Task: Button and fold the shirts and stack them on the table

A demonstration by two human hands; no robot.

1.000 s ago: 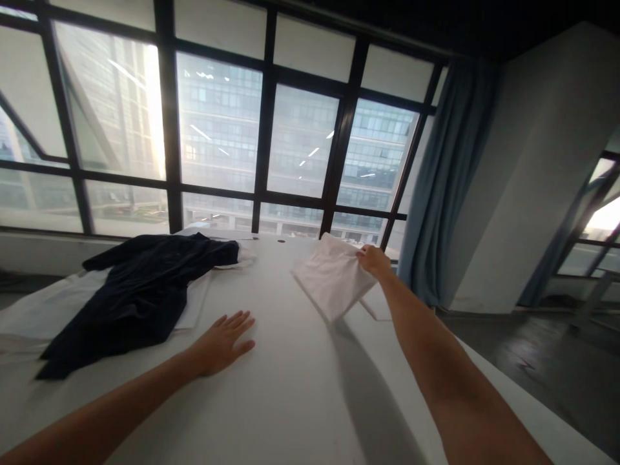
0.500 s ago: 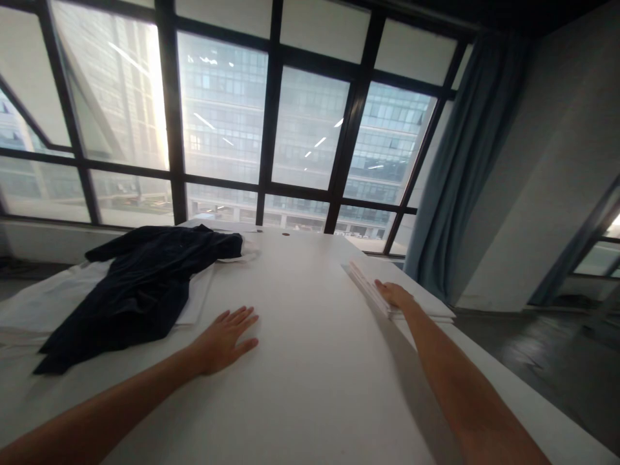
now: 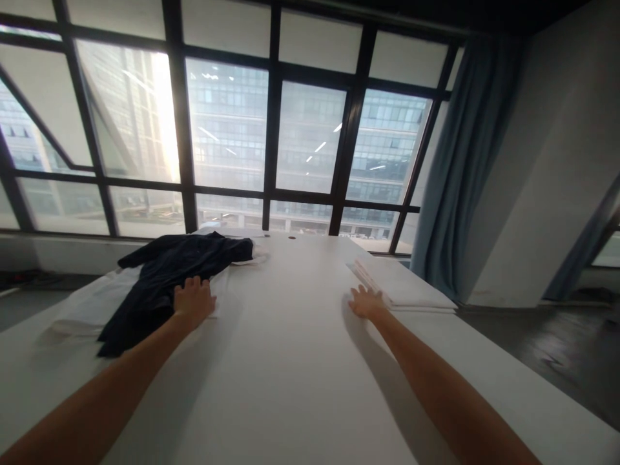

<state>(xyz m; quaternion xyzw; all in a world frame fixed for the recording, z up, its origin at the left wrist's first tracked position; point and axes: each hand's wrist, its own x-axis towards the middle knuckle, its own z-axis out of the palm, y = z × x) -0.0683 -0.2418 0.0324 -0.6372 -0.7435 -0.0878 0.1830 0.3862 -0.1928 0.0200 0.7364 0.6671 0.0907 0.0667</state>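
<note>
My left hand (image 3: 194, 298) is over the right edge of a dark navy garment (image 3: 162, 278), its fingers apart and pointing away from me. Whether the fingertips press on the cloth I cannot tell. The navy garment, with what looks like a short sleeve, lies spread on top of white cloth (image 3: 90, 310). On the right, my right hand (image 3: 367, 302) is just left of a stack of folded white cloth (image 3: 411, 284), fingers spread and nothing held. It is low over the table, beside the stack's near left corner.
Both piles rest on a wide white table (image 3: 285, 361), which has small round holes near its far end. Beyond it are black-framed windows (image 3: 310, 135). A blue-grey curtain (image 3: 450, 194) hangs at the right, beside a pale pillar (image 3: 523, 213).
My left hand has moved from the bare tabletop leftward and away from me to the navy garment. My right hand has come off the white stack, to its left. The view has shifted slightly.
</note>
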